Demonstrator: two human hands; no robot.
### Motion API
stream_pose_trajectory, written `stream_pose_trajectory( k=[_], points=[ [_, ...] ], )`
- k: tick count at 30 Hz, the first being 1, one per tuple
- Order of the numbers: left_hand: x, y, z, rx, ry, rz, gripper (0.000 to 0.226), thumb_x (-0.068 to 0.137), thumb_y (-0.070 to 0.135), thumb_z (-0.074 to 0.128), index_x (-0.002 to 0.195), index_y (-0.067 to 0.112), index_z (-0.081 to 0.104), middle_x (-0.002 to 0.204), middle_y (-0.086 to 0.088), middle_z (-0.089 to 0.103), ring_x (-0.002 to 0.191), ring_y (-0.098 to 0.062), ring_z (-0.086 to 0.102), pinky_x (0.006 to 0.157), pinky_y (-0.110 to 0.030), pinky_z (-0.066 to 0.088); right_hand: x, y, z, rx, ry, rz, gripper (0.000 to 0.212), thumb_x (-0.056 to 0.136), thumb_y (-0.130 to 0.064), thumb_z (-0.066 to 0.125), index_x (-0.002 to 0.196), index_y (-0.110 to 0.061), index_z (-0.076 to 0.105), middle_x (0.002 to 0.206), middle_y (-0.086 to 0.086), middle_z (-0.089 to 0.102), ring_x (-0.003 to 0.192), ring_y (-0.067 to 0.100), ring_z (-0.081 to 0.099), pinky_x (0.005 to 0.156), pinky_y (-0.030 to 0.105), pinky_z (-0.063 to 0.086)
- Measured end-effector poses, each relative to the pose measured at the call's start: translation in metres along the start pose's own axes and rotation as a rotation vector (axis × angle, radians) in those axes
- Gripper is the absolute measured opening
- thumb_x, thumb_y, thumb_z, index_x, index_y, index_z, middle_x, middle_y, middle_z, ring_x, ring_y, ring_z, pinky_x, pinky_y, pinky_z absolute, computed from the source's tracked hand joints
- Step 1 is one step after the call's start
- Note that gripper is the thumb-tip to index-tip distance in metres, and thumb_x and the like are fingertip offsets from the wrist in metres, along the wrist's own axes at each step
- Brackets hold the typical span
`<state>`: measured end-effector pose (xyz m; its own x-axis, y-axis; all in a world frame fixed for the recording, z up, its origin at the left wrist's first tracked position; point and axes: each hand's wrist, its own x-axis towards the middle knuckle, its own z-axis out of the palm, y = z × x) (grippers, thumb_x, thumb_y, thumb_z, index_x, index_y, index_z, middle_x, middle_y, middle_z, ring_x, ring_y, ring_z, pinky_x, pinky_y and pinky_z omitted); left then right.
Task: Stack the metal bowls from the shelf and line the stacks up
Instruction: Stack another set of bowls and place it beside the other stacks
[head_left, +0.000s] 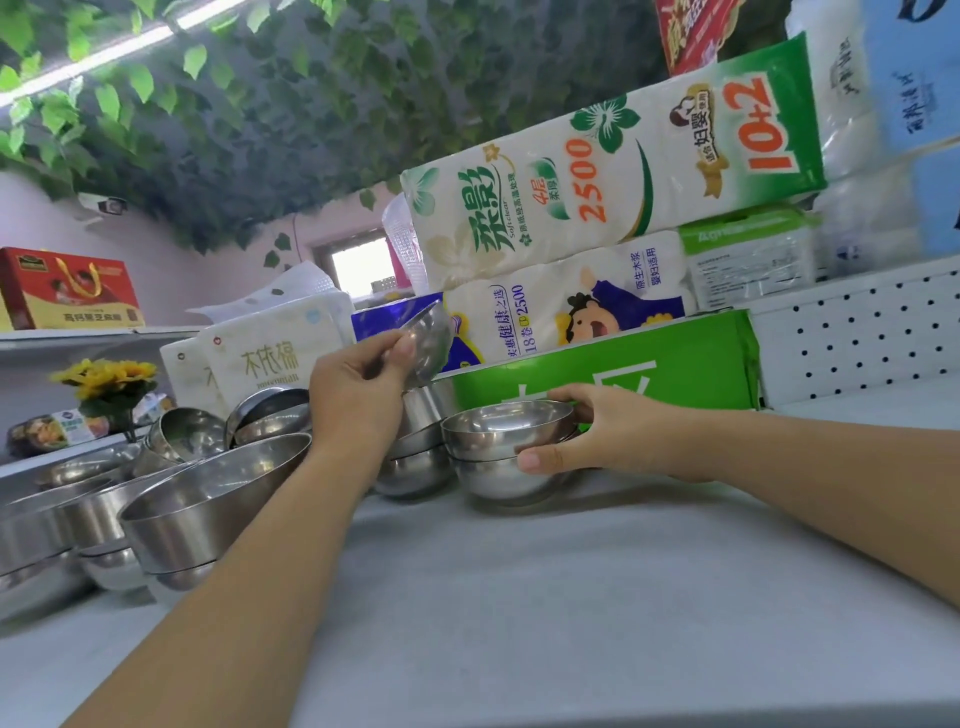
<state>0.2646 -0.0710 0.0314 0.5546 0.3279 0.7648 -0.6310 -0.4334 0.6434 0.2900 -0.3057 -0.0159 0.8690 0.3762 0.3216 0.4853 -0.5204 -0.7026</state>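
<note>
Here left hand (358, 387) pinches a shiny round bowl (428, 348); right hand (587, 436) clasps stacked steel bowls (506, 449).

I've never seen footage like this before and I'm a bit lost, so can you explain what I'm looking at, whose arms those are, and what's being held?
There is no machine here. The one picture comes from a camera worn on a person's head, looking forward and down, so the two bare arms are the wearer's own. The wide lens bends the edges. The left hand holds a single metal bowl tilted in the air. The right hand has its grip around a short stack of bowls standing on the pale shelf surface. A second stack stands just beside it, and larger bowls crowd the left. Behind are packs of tissue paper and a green box.
</note>
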Motion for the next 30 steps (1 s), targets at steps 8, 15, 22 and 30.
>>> stream_pose_trajectory(
  k=[8,15,22,30],
  points=[
    [-0.018,0.014,-0.01,-0.064,-0.36,0.095,0.011,0.088,0.015,0.072,0.094,0.021,0.078,0.115,0.004,0.07,0.104,0.0,0.064,0.081,-0.013,0.051,-0.003,-0.002,-0.006,0.008,0.026,-0.001,0.114,0.051,-0.066,0.085,0.149,-0.027,0.043,0.124,-0.013,0.061,0.119,0.01,0.059,0.098,0.02,0.043],
    [-0.032,0.005,0.003,0.064,-0.509,0.081,0.014,0.084,0.02,0.075,0.094,0.029,0.079,0.118,0.005,0.066,0.115,-0.007,0.06,0.1,-0.026,0.05,-0.006,-0.002,-0.009,0.115,-0.016,-0.048,0.046,0.069,-0.037,0.092,0.106,-0.037,0.065,0.091,-0.031,0.074,0.086,-0.015,0.066,0.071,0.001,0.047],
    [-0.043,0.006,0.008,0.05,-0.517,0.003,0.024,0.083,0.022,0.077,0.107,0.028,0.076,0.111,0.007,0.072,0.11,-0.011,0.066,0.097,-0.032,0.055,0.0,0.005,-0.02,0.127,-0.041,-0.004,0.089,0.048,-0.058,0.097,0.126,-0.033,0.064,0.113,-0.011,0.075,0.109,0.012,0.07,0.097,0.037,0.058],
    [-0.038,-0.001,0.006,0.292,-0.215,0.095,0.036,0.086,0.022,0.077,0.12,0.018,0.066,0.112,0.004,0.068,0.097,-0.005,0.061,0.086,-0.019,0.046,-0.012,0.015,-0.06,0.131,-0.084,0.142,0.101,0.045,-0.05,0.099,0.133,-0.035,0.052,0.128,-0.005,0.066,0.117,0.017,0.065,0.097,0.041,0.058]
  ],
)
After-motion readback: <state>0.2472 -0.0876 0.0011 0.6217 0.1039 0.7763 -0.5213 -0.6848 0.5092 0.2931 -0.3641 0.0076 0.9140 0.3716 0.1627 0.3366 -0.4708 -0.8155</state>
